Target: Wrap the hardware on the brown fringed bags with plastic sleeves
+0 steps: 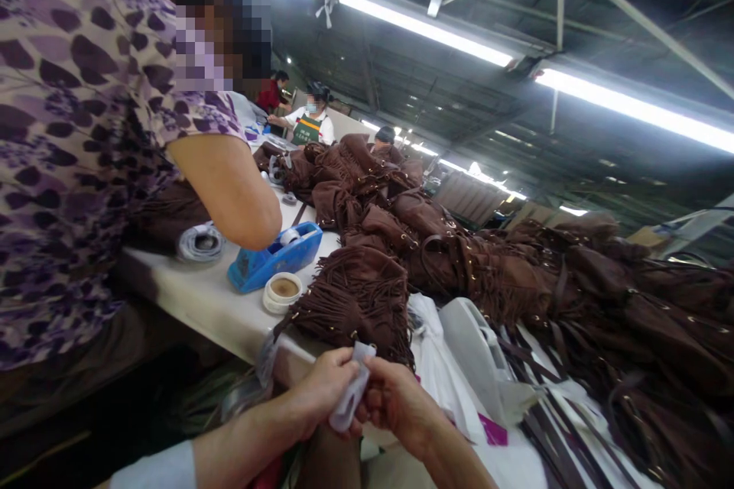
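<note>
Between my two hands is a small, pale, translucent strip (pixel 351 390), perhaps a plastic sleeve or tag; its exact kind is hard to make out. My left hand (pixel 329 386) is closed on its left edge, thumb on top. Fingers of my right hand (pixel 395 401) pinch it from the other side. Just beyond the strip lies a dark brown fringed bag (pixel 364 294) on the table, with a metal ring near my fingertips. A round white tub (pixel 282 293) with a tan content stands left of the bag.
A blue tape dispenser (pixel 275 256) and a grey roll (pixel 200 242) lie on the white table (pixel 189 286). A co-worker in a purple patterned shirt (pixel 86 130) leans in at left. Brown bags (pixel 413 218) are heaped behind. White plastic (pixel 439 351) and dark straps (pixel 565 428) lie right.
</note>
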`<state>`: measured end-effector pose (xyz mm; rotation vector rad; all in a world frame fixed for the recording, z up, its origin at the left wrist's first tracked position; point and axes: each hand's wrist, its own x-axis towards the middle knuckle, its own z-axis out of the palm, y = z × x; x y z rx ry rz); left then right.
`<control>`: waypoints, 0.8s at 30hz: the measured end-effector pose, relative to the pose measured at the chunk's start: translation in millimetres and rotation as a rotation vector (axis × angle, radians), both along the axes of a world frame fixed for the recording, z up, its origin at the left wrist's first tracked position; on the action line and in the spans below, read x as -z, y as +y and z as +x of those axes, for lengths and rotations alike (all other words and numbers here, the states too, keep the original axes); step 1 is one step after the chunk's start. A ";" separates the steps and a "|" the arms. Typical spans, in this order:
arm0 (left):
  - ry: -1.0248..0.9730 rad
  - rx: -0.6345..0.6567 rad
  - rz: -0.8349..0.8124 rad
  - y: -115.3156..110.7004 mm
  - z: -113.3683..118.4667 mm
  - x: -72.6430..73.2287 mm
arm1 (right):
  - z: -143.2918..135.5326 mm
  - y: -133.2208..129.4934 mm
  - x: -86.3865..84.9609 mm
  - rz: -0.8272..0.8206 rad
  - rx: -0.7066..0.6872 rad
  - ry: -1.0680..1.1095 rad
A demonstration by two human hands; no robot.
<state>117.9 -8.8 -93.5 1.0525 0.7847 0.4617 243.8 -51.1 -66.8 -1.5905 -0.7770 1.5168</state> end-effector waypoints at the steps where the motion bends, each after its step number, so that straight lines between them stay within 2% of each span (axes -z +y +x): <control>1: 0.004 -0.014 0.007 -1.7 -1.2 -0.8 | -1.2 0.2 2.6 0.004 0.021 0.023; 6: 0.032 0.090 -0.094 -0.8 -27.1 -10.5 | -0.4 -2.3 9.0 0.023 0.061 0.118; 10: 0.046 0.023 -0.135 10.7 -47.0 -15.7 | 4.0 -2.7 10.3 0.004 0.059 0.151; 15: 0.097 -0.005 -0.028 11.5 -36.2 -12.0 | 7.2 -0.8 14.5 0.013 0.033 0.150; 19: 0.191 -0.131 0.217 4.1 -23.9 -7.4 | 7.9 -1.2 16.7 0.032 0.039 0.142; 21: 0.279 -0.160 0.496 -1.5 -21.8 -5.2 | 6.6 -1.3 18.0 0.043 0.059 0.138; 24: 0.507 -0.099 1.011 -14.4 -18.1 4.0 | 2.8 -1.0 19.9 0.062 0.097 0.134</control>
